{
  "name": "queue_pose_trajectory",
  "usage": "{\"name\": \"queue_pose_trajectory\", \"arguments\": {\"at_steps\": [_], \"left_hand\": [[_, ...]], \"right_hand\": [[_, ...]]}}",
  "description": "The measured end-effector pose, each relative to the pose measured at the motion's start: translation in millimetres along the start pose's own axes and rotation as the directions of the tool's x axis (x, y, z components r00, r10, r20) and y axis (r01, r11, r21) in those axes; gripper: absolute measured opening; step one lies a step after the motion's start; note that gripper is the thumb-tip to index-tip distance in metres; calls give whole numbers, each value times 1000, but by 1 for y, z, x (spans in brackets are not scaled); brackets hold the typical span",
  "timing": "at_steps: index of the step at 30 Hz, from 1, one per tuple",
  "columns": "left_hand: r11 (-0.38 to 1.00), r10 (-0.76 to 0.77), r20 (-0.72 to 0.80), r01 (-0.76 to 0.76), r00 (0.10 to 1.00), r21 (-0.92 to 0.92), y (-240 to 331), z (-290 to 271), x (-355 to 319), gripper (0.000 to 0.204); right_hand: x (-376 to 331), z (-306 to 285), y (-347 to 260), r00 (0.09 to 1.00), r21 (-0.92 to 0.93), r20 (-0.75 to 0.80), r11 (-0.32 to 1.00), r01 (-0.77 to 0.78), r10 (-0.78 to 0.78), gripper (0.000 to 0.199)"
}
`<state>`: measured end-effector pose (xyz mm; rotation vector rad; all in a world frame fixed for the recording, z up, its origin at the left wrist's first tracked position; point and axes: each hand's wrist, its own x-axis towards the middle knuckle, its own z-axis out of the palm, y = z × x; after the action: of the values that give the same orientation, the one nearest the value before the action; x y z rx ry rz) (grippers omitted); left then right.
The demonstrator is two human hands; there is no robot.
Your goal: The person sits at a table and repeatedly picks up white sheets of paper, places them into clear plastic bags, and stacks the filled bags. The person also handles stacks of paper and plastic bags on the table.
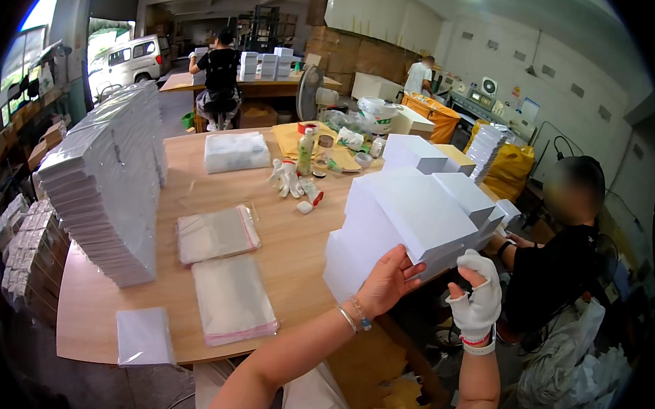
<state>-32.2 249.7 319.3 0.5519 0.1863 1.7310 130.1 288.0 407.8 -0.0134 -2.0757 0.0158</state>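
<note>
White blocks, which look like stacked boxes or paper [409,209], stand piled at the right side of the table. My left hand [387,283], bare and wearing bracelets, has its fingers extended at the lower front corner of the pile. They appear to touch that corner, though contact is hard to confirm. In a white glove with bare fingertips, my right hand [478,294] is raised just right of the pile. Its fingers are bent, with a gap between thumb and forefinger and nothing visible between them.
Clear plastic sleeves [234,297] lie in two piles on the table, near a small wrapped white stack [145,336]. A tall wrapped stack [110,186] fills the left side. Gloves [287,179] and a bottle [305,153] are farther back. A person [561,268] sits at right.
</note>
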Motion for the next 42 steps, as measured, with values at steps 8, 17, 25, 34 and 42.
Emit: {"name": "queue_pose_trajectory", "arguments": {"at_steps": [8, 17, 25, 34, 42], "left_hand": [[955, 150, 100, -170, 984, 242, 0, 11, -6, 34], [559, 448, 111, -375, 887, 740, 5, 18, 2, 20], [501, 429, 143, -367, 892, 784, 13, 8, -2, 19], [284, 403, 155, -284, 902, 916, 26, 20, -6, 28], [512, 400, 47, -266, 915, 817, 21, 11, -4, 16]], "right_hand": [[-10, 4, -1, 998, 48, 13, 997, -60, 59, 27], [-16, 4, -1, 998, 48, 22, 997, -60, 59, 25], [-18, 8, -3, 995, 45, 15, 994, -101, 101, 22], [-30, 10, 10, 954, 206, 2, 934, -293, 298, 13], [-32, 15, 13, 617, 609, 360, 325, -723, 700, 23]]}}
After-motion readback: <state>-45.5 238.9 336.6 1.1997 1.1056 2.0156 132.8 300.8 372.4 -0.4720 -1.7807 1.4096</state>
